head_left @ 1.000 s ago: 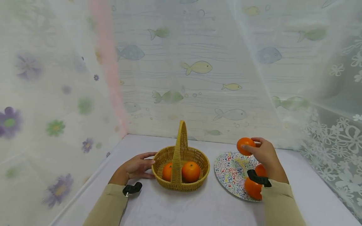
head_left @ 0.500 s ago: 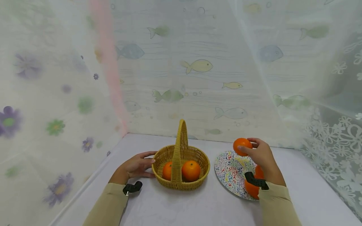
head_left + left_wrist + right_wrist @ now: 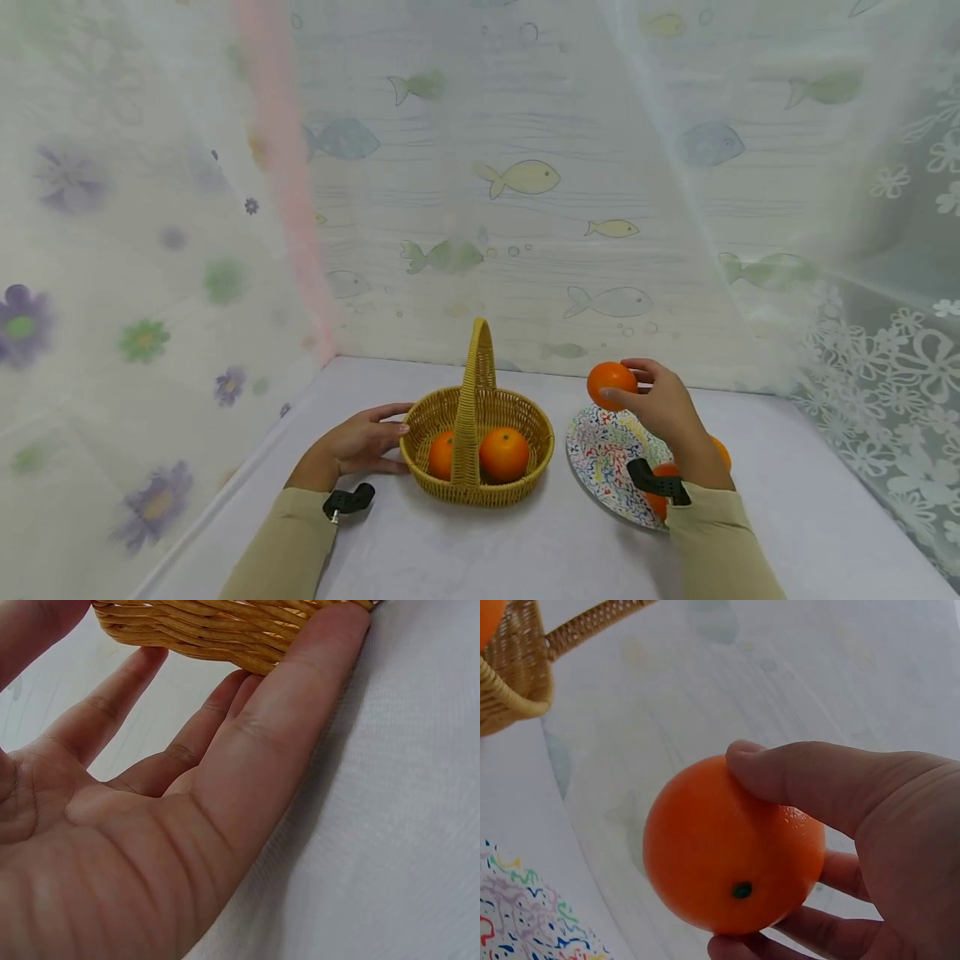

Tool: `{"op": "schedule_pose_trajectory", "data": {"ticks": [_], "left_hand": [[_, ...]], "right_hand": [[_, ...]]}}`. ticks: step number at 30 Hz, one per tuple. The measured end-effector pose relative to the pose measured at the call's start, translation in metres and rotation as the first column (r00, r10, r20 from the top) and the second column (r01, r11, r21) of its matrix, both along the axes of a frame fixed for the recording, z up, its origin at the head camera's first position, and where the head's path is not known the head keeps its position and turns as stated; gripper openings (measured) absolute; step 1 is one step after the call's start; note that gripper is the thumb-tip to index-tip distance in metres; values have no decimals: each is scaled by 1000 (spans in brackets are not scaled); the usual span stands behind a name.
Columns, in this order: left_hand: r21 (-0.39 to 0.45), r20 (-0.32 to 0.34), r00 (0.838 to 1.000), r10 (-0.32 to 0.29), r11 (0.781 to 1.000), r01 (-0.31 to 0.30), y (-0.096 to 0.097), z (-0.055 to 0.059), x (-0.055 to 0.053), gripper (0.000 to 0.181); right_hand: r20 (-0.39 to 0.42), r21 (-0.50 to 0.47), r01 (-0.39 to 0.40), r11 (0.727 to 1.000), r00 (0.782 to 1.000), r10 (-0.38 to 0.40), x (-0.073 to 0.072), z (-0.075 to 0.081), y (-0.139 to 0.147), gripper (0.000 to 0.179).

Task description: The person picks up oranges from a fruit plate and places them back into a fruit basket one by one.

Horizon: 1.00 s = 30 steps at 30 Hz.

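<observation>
Left arm (image 3: 283, 546) extends from near left toward far right; left hand (image 3: 360, 443) is low, thumb (image 3: 266, 739) separated from spread fingers (image 3: 105, 712). Right arm (image 3: 716, 542) extends from near right toward far left; right hand (image 3: 663, 406) is raised, thumb (image 3: 802, 776) opposing curved fingers (image 3: 832, 934) in a grip.

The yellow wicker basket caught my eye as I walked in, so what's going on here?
A person's right hand grips a glossy round orange fruit, held up off the round white plate with multicoloured squiggles. The left hand touches the left side of the yellow wicker basket, which has a tall arched handle. Two oranges sit inside it, one partly behind the handle. Another orange lies on the plate, partly hidden by the right arm, and one more peeks out beyond it.
</observation>
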<state>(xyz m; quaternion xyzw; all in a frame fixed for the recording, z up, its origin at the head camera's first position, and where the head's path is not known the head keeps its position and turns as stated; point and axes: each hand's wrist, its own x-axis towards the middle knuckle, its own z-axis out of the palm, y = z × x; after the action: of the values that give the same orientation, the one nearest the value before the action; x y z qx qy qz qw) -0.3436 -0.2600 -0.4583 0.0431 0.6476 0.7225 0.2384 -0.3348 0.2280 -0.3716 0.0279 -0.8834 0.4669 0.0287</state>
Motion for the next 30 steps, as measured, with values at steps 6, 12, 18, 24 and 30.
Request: {"op": "schedule_pose_trajectory", "data": {"ticks": [6,12,18,24,30], "left_hand": [[2,-5,1000,8,1000,-8,0,0,-1,63],[19,-3,1000,-3,1000,3,0,-1,0,63],[19,5,1000,6,1000,-6,-1,-3,0,64],[22,8,1000,7,1000,-8,-1,-3,0,62],[19,2,1000,-2,1000,2,-1,-2,0,61]], "right_hand": [[-39,19,-37,999,999,37,2,4,-11,79],[-40,21,-61,998,997,62,5,6,-18,77],[-45,0,-101,995,994,101,7,7,-24,76],[-53,13,-124,992,991,125,8,7,-32,77],[-73,49,-135,990,988,139,8,5,-40,75]]}}
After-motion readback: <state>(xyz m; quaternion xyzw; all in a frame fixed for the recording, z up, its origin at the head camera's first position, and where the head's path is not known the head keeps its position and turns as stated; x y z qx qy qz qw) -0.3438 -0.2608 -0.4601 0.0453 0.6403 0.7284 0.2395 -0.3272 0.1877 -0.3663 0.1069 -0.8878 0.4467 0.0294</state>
